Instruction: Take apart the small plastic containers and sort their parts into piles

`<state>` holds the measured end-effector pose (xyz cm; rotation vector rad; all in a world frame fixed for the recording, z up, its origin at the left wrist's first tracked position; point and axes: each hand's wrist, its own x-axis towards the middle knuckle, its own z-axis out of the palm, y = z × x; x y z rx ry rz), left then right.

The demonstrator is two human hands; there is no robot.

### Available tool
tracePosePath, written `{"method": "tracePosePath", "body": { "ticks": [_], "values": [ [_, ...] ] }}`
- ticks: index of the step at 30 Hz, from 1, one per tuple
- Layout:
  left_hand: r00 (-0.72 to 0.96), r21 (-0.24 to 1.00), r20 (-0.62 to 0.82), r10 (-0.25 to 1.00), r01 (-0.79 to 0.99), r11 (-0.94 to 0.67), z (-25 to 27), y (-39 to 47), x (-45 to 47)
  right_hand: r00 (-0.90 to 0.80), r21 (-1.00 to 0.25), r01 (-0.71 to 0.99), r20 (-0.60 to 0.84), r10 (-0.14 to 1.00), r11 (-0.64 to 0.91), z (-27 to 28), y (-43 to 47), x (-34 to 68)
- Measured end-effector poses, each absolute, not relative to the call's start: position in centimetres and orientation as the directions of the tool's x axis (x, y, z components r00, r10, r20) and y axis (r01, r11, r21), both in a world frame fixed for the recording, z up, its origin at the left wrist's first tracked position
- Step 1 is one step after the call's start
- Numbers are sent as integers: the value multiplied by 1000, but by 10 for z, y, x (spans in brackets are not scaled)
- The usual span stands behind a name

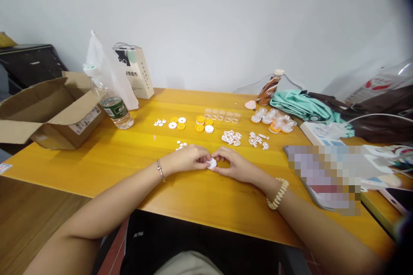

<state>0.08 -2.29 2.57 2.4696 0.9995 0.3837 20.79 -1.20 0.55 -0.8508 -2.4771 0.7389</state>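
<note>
White small part pinched between left hand, right hand; shape unclear.

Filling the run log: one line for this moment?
left hand: pinching small white part | right hand: pinching same part | surface: yellow table

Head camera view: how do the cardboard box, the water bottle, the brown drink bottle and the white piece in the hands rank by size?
1. cardboard box
2. water bottle
3. brown drink bottle, though farther away
4. white piece
</note>
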Motion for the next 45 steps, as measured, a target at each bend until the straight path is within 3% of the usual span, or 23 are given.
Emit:
{"method": "tracePosePath", "body": {
  "ticks": [4,23,28,35,45],
  "values": [
    [652,590,34,757,598,-542,24,-22,1,-733,-590,433,208,647,681,4,-12,208],
    [591,671,86,802,560,-485,26,-27,4,-728,-601,427,215,651,676,6,-12,208],
    [557,576,167,813,614,-539,40,-17,-16,-723,-617,433,197,662,657,6,-14,208],
    [521,482,1,853,747,-457,53,-2,-55,-716,-630,436,189,672,642,6,-14,208],
    [561,367,-6,828,772,-520,53,-3,-53,-723,-622,441,181,667,647,7,-14,209]
  ]
}}
